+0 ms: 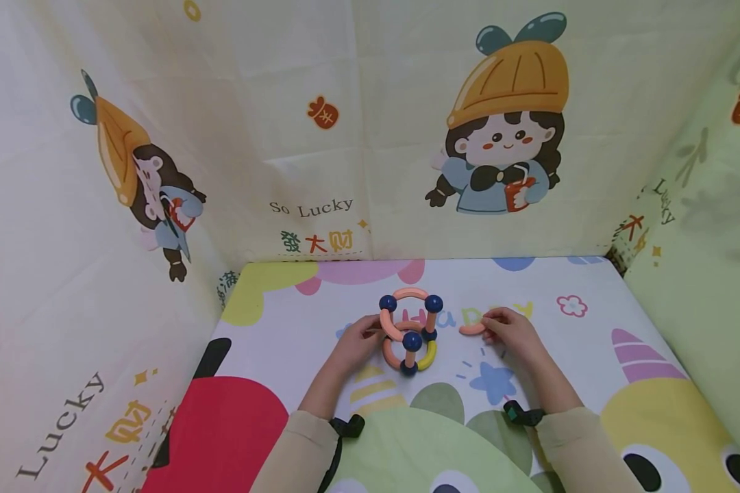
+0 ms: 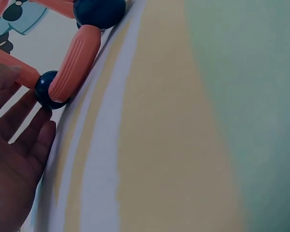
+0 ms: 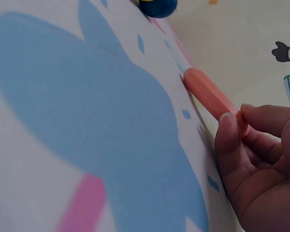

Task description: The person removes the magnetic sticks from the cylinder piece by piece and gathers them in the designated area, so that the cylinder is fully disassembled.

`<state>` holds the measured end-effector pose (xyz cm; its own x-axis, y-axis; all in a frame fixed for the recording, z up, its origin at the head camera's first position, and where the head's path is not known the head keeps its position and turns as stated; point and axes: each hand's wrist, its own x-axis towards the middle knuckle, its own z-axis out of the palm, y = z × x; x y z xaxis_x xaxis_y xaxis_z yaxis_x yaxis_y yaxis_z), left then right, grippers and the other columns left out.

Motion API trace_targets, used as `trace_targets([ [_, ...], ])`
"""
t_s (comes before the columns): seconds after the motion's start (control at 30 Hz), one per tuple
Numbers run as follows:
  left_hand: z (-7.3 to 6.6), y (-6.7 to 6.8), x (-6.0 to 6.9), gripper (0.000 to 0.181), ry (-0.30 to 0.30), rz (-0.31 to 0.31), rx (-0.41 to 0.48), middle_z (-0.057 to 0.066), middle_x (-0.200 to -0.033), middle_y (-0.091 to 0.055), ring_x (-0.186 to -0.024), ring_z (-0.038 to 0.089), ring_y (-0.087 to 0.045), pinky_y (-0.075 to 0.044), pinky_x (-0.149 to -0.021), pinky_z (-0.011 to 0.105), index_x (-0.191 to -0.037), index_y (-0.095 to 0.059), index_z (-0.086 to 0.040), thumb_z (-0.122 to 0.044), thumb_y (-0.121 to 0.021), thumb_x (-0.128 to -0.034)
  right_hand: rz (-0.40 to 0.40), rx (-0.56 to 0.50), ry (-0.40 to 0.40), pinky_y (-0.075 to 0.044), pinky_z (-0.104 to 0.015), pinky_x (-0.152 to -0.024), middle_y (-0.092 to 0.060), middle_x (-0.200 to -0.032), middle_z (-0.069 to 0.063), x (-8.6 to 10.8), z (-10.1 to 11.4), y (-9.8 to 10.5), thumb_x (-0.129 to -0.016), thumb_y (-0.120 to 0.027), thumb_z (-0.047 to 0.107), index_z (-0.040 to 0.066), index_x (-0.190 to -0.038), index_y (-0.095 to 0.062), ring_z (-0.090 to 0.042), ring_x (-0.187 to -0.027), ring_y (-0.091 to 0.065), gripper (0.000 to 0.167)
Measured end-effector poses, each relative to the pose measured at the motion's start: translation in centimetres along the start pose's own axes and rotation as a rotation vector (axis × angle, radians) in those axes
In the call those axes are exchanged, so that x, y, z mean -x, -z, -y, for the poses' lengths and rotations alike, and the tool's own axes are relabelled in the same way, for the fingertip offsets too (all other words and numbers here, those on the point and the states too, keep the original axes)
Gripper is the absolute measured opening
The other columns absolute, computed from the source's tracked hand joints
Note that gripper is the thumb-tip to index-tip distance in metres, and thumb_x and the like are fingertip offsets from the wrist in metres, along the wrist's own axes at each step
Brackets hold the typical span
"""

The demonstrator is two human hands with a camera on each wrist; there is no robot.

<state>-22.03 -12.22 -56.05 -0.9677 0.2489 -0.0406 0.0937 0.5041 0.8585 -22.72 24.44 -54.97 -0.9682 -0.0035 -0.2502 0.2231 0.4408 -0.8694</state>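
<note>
While a cloth wall (image 1: 234, 137) rises behind it, the frame (image 1: 412, 341) stands on the table (image 1: 311, 325), built of two stacked rings of pink arcs (image 1: 410, 294) and navy balls (image 1: 434, 303), with one yellow arc (image 1: 432, 355) at lower right. Its upper ring has a gap on the right, the side where the loose stick lies. At the frame's left, the left hand (image 1: 360, 339) touches it, thumb and fingers loosely bent about a rod and ball. Right of the frame, well apart from it, the right hand (image 1: 512, 331) pinches one end of the stick (image 1: 471, 330), thumb against fingers. That curved piece, nearer the right hand than the left, runs roughly sideways, free tip toward the frame.
</note>
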Motion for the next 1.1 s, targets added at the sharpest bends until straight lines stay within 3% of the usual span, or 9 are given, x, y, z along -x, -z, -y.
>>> trace_targets([
  [0.2, 0.6, -0.4, -0.2, 0.033, 0.004, -0.012, -0.015, -0.012, -0.125, -0.064, -0.119, 0.014, -0.060, -0.046, -0.105, 0.040, -0.131, -0.060, -0.042, -0.042, -0.058, -0.0983, -0.016, -0.006, -0.032, -0.055, -0.025, -0.068, -0.069, -0.091, -0.010, -0.2, -0.1, -0.1, -0.098, -0.062, 0.030, 0.001, -0.121, -0.059, -0.016, -0.073, -0.066, 0.037],
  [0.57, 1.0, -0.6, -0.2, 0.030, -0.011, -0.020, -0.041, -0.011, -0.123, -0.064, -0.116, 0.014, -0.061, -0.048, -0.102, 0.039, -0.128, -0.063, -0.039, -0.038, -0.060, -0.0979, -0.059, 0.159, -0.046, -0.050, -0.028, -0.064, -0.069, -0.086, -0.010, -0.1, 0.8, -0.9, -0.097, -0.062, 0.028, 0.002, -0.117, -0.062, -0.018, -0.069, -0.063, 0.033],
  [0.8, 1.2, -0.6, -0.4, 0.028, -0.001, -0.019, -0.059, -0.011, -0.123, -0.064, -0.115, 0.014, -0.061, -0.049, -0.102, 0.038, -0.125, -0.065, -0.037, -0.038, -0.060, -0.0975, -0.113, 0.349, 0.081, -0.051, -0.033, -0.074, -0.063, -0.116, -0.017, 0.5, 2.4, -1.5, -0.096, -0.062, 0.028, 0.004, -0.120, -0.064, -0.027, -0.092, -0.060, 0.034],
  [0.87, 1.2, -0.7, -0.4, 0.028, 0.001, -0.019, -0.060, -0.011, -0.123, -0.064, -0.116, 0.014, -0.061, -0.048, -0.102, 0.038, -0.125, -0.065, -0.037, -0.038, -0.060, -0.0975, -0.084, 0.334, 0.110, -0.053, -0.033, -0.073, -0.061, -0.120, -0.016, 0.8, 3.1, -2.0, -0.096, -0.063, 0.029, 0.007, -0.122, -0.063, -0.028, -0.092, -0.059, 0.035],
  [1.1, 1.2, -0.8, -0.5, 0.029, 0.005, -0.023, -0.071, -0.009, -0.122, -0.064, -0.114, 0.015, -0.060, -0.049, -0.101, 0.039, -0.126, -0.065, -0.036, -0.038, -0.061, -0.0975, 0.138, 0.206, 0.153, -0.052, -0.030, -0.065, -0.066, -0.110, -0.010, 1.1, 4.6, -4.3, -0.095, -0.067, 0.032, 0.012, -0.128, -0.061, -0.020, -0.072, -0.061, 0.039],
])
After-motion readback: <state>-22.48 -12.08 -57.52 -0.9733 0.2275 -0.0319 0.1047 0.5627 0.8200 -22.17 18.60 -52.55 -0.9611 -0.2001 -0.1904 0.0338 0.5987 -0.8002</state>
